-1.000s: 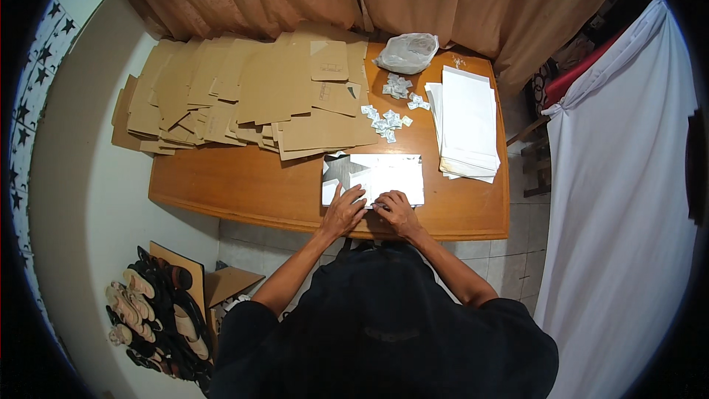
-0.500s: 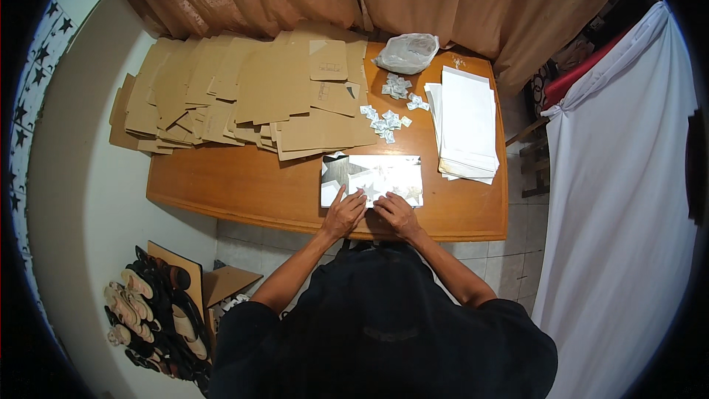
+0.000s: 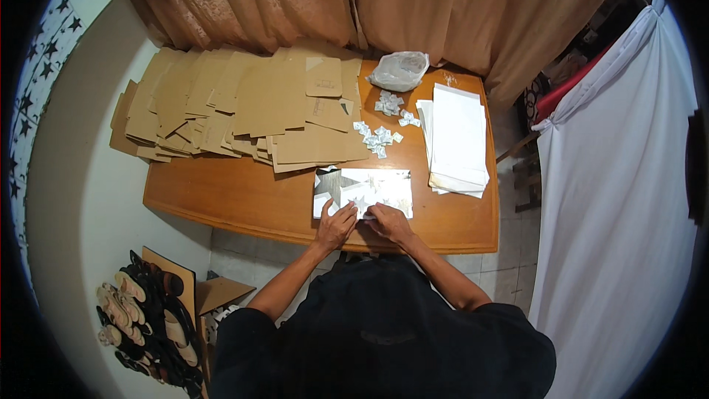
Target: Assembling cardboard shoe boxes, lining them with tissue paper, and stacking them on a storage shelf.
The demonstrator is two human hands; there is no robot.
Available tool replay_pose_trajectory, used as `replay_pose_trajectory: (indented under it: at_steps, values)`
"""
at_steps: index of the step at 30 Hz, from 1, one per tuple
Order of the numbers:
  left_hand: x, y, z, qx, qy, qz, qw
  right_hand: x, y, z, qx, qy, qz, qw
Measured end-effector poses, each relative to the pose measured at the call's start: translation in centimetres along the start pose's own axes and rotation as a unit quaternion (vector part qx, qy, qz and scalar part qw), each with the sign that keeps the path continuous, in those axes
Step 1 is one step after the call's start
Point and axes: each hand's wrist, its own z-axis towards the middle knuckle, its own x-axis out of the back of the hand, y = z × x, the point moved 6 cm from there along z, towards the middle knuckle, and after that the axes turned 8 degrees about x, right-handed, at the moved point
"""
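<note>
The flat rectangular package [image 3: 391,181], glossy and patterned in grey and white with star shapes, lay at the near side of the wooden desk [image 3: 221,188], about midway between left and right. The left hand [image 3: 336,227] rested at the near edge of the package, left of its middle, with the thumb pointing to the far side and the fingers bent over the surface. The right hand [image 3: 389,224] was placed just beside it, fingers curled over the same near edge. Each grip was narrow in posture; whether either one was closed on the wrapping could not be told, as the fingertips were partly hidden. Overlapping sheets of brown cardboard [image 3: 273,100] covered the far left of the desk, their nearest sheets lying close to the package. On the far side, right of the cardboard, small pale sachets [image 3: 379,140] lay in loose groups, with a translucent plastic bag [image 3: 399,71] beyond them. A stack of white paper [image 3: 458,137] occupied the right end, its sheets unevenly aligned. A brown curtain [image 3: 428,7] hung behind the desk, a white cloth [image 3: 605,214] hung at the right, and assorted footwear [image 3: 136,310] was noted at the near left.
</note>
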Motion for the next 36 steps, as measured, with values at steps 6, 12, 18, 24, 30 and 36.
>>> replay_pose_trajectory:
  at_steps: [6, 12, 18, 24, 30, 36]
  values:
    - [4.5, 4.1, 1.0, 0.055, 0.037, -0.01, 0.998, 6.2, 2.5, 2.9, -0.095, -0.023, 0.165, 0.981]
    - [-1.2, 6.4, -0.3, 0.437, -0.185, -0.315, 0.822, 7.0, 10.6, 1.5, -0.129, -0.051, 0.132, 0.981]
    - [-10.8, 9.4, -2.8, 0.464, -0.176, -0.486, 0.719, 4.2, 14.9, -0.6, -0.223, -0.128, 0.188, 0.948]
    - [-7.3, 14.6, -3.0, 0.57, 0.064, -0.503, 0.646, 4.7, 14.8, -1.1, -0.166, -0.086, 0.468, 0.864]
    - [-2.1, 15.1, -5.5, 0.55, 0.249, -0.28, 0.747, 3.3, 9.5, -1.8, -0.078, -0.158, 0.512, 0.841]
    - [2.9, 16.7, -7.2, 0.584, 0.309, -0.186, 0.727, 5.3, 3.0, 0.0, 0.032, -0.176, 0.505, 0.844]
